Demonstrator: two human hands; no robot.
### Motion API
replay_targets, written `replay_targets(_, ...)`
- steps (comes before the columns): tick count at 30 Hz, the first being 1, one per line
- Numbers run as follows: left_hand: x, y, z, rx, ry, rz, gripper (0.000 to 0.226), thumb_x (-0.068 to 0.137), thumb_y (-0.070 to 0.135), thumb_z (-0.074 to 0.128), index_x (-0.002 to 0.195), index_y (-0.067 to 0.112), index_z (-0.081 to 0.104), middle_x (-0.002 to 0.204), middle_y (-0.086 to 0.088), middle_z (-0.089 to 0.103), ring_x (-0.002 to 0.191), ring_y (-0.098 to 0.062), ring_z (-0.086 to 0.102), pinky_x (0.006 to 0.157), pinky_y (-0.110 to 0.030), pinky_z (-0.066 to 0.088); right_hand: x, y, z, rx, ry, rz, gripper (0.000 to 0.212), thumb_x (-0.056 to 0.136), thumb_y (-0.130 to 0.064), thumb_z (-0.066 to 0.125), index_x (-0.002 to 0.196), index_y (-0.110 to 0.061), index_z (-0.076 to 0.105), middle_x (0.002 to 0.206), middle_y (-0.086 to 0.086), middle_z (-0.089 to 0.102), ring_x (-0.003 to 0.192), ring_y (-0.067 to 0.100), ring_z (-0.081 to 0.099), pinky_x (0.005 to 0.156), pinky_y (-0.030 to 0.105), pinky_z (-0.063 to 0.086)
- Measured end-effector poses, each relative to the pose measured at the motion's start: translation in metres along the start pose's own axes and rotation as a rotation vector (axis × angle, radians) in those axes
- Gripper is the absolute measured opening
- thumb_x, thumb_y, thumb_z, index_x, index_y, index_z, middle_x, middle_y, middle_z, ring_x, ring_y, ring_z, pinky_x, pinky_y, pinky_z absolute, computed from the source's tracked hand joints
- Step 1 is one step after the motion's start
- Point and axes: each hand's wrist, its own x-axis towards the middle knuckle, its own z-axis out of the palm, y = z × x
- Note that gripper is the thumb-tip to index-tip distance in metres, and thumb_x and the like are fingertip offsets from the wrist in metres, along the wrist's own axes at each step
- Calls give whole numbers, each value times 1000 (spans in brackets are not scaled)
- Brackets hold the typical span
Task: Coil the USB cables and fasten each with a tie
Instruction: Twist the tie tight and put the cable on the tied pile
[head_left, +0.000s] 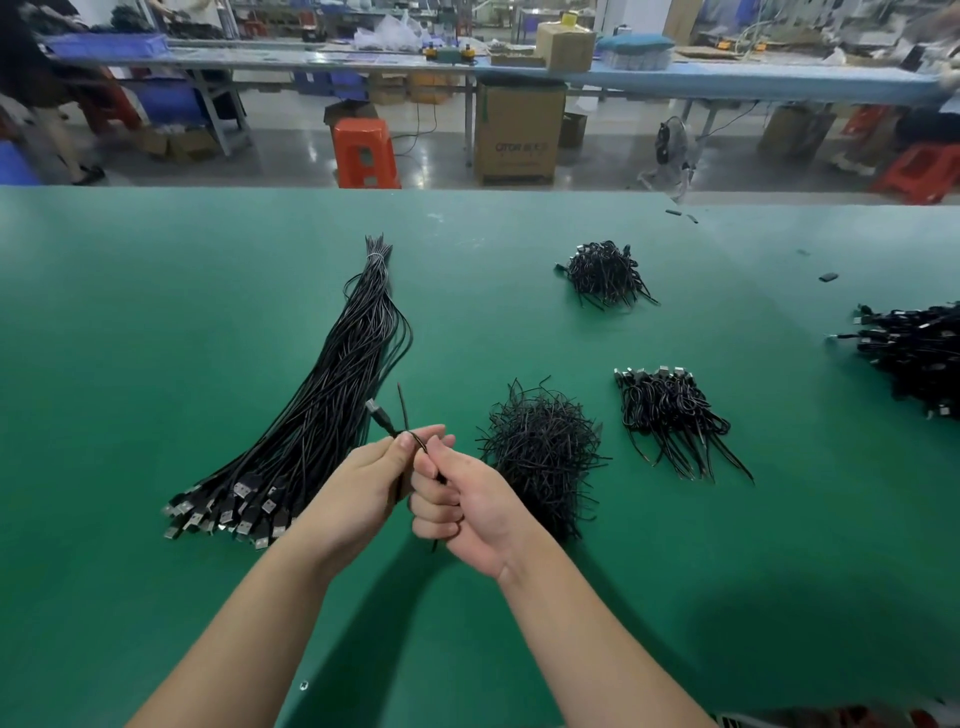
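Left hand (363, 480), right hand (462, 506) together, fingers curled, apparently pinching; forearms bare.

A factory assembly floor. A broad green desk (156, 312) carries sorted piles of black USB cables (322, 405) and loose ties (540, 447). Beyond the desk runs a long blue workbench (727, 78), with cardboard cartons (519, 135) and orange plastic stools (363, 153) beneath it.

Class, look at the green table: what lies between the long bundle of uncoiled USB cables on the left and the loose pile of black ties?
The head view shows both hands there: the left hand and right hand gripping one cable above the green table.
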Motion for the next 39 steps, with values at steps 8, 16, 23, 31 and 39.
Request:
replay_targets(8,3,-4,12,-351,-11,18,49,104,33,33,131,-1,53,128,-17,66,125,-24,60,105,-37,44,-2,2,-5,-45,20,5,39,106,-42,42,74,-21,49,51,-7,23,42,6,17,40,18,20)
replay_targets(16,11,46,4,-733,170,112,39,108,28,33,95,9,65,70,3,60,41,-1,48,39,-15,40,-6,16,-14,-31,19,36,36,104,-37,49,72,-20,51,56,-5,19,45,9,16,43,20,20)
replay_targets(23,-7,54,-30,-88,-625,-24,45,102,22,38,106,-11,67,63,-10,68,30,-5,23,37,-17,21,-6,4,-16,30,-36,88,40,102,-34,46,65,-22,56,48,-10,27,42,8,17,42,20,18)
replay_targets(31,-12,49,-16,668,-493,-309,36,109,23,37,110,-1,64,95,-14,76,68,-27,73,53,-27,53,-3,-1,-20,-117,96,96,37,102,-32,48,68,-21,59,51,-10,30,42,5,20,39,18,19)
replay_targets(39,1,29,-10,843,1,-161,28,106,25,45,101,11,68,102,-2,74,89,-12,73,85,-38,59,-4,-8,-18,-174,71,25,35,106,-30,43,75,-18,53,55,-6,28,45,9,18,44,21,17)
